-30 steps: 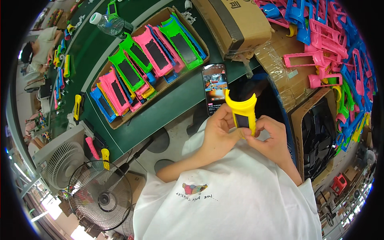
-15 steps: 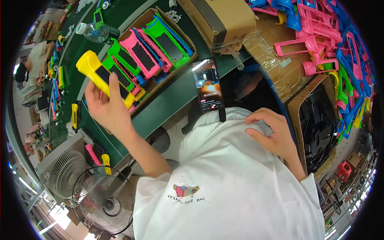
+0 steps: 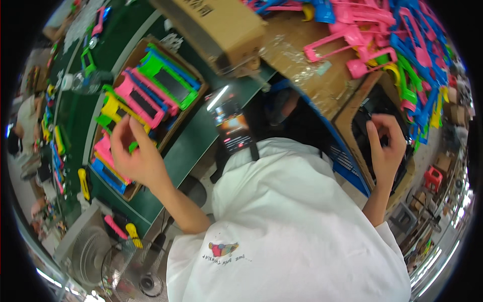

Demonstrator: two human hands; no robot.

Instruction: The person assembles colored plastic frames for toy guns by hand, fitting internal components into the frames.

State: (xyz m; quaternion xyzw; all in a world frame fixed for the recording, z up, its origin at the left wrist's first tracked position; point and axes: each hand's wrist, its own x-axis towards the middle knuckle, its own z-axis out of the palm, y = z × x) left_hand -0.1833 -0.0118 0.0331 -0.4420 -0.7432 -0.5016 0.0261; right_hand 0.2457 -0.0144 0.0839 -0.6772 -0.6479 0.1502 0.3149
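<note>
My left hand [image 3: 135, 158] is over a carton [image 3: 198, 98] of coloured plastic frames. Thumb and fingertips close on the edge of a yellow plastic frame [image 3: 113, 107], which lies in the row with a dark panel in it. Beside it sit a pink frame [image 3: 132, 95] and a green frame [image 3: 171, 83], each with a dark panel. Pink and blue pieces [image 3: 110, 176] show under my wrist. At the right, my right hand [image 3: 390, 146] hovers above a carton of black parts [image 3: 371, 103], fingers curled and apart, with nothing visible in them.
A lit phone [image 3: 231, 126] stands at the table edge before me. Left lies a clear bottle [image 3: 88, 81]; a closed carton [image 3: 216, 30] stands ahead. Loose pink, blue and green frames [image 3: 372, 30] heap up at the far right. Fans [image 3: 136, 272] stand at the lower left.
The yellow frame, held up before, has gone down into the carton's row with my left hand. My right hand has left my lap for the black parts. The view has shifted right.
</note>
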